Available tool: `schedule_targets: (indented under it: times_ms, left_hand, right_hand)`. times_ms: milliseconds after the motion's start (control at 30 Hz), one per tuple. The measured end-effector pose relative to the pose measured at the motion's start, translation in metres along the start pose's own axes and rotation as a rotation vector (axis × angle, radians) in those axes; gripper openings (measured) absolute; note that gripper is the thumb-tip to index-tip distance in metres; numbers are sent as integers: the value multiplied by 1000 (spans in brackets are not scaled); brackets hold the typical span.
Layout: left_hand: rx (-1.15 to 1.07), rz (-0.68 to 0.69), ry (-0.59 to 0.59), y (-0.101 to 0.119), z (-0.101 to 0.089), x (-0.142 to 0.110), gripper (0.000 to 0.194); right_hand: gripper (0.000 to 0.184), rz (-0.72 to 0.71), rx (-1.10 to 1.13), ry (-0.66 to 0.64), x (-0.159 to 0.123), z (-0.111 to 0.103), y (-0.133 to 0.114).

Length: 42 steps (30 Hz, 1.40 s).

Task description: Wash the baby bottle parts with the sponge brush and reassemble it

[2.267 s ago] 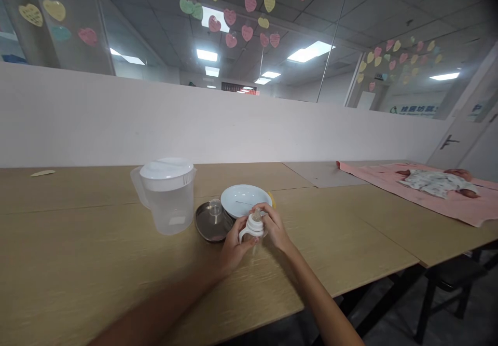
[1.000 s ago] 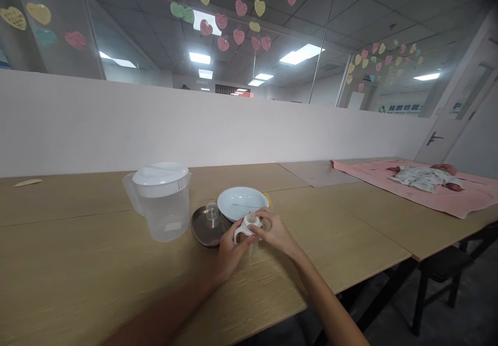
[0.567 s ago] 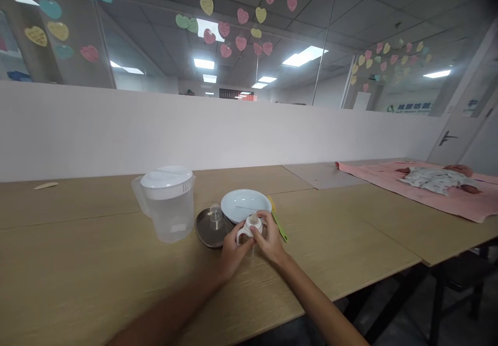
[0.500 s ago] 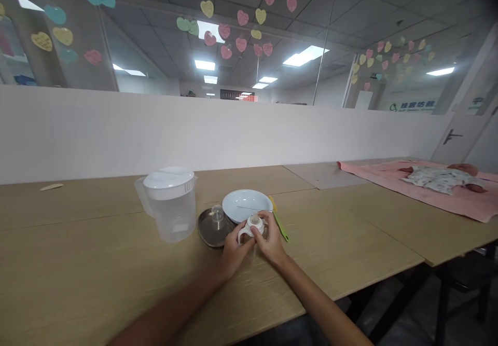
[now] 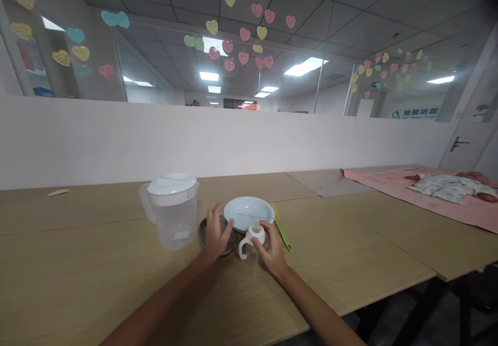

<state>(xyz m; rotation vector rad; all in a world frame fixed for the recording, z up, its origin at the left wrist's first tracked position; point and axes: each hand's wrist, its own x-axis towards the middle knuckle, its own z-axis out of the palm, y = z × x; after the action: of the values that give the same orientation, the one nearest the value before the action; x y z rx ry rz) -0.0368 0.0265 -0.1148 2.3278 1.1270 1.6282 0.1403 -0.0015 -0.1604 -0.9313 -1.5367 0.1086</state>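
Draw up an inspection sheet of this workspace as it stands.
Surface: wood-look table, seams visible.
Things: handled bottle, white bowl, metal tray, lidded pitcher.
Clutter: green-handled tool beside bowl; pale flat piece far left.
Hands: left hand over tray, grip unclear; right hand holding bottle.
Cables: nothing seen.
Surroundings: pink cloth bearing baby-like figure, right; white wall behind, heart-shaped notes above.

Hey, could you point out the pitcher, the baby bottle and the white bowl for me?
Pitcher (image 5: 177, 226), head view, its clear body.
Baby bottle (image 5: 256, 236), head view, its white collar.
White bowl (image 5: 244, 206), head view, its inside.
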Motion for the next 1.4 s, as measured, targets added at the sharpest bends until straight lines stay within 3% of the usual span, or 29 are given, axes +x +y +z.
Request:
schedule_targets:
  times_ms: [67,100,300,433,533,600,700,800,900,1133,1400]
  left_hand:
    - [50,-183,66,-17,-2,12,38]
    - [94,-242,43,-24,-2,17,35]
    - [416,-261,-306,-44,0,20,31]
    - [526,-264,-363,-30,-10,25,32]
    - [612,-174,-316,1,-23,39,26]
    - [538,-84,-240,26,-28,46,20]
    - [223,-5,-164,59,-24,43,23]
    - [-55,69,-240,72,-9,30,23]
    - [-191,107,-308,68,7,14,20]
    - [-370,47,-172,50,25,-8,32]
    - [-375,27,-93,48,30,-11,30]
  right_hand:
    - [38,3,-16,-6,0,0,-1]
    - [39,5,-22,-5,-1,0,-1]
    - [43,22,-29,7,-2,-1,-2]
    - [44,46,-18,4,-2,-1,-2]
    - [51,63,9,6,-2,0,-1]
    - [58,76,34,11,-1,1,-1]
    - [65,88,51,17,-1,2,-1]
    - [69,98,31,21,-1,2,-2]
    - [73,81,-11,19,-2,1,-2]
    - [61,-139,-159,0,-1,-2,-1]
    - [55,-155,-121,47,3,0,-8]
